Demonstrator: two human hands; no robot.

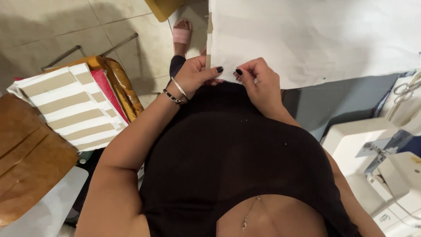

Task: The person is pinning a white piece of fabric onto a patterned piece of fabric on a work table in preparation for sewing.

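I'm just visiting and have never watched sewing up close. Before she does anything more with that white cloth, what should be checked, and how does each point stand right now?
1. Left hand pinching the near edge of the white cloth: ok.
2. Right hand gripping the same edge close beside it: ok.
3. Cloth lying flat ahead of the hands: ok, only light creases.
4. Pin or needle between the fingers: cannot tell, too small to see.
5. Scissors within reach at the right: ok, lying by the sewing machine.
6. Striped fabric on the chair clear of the cloth: ok.
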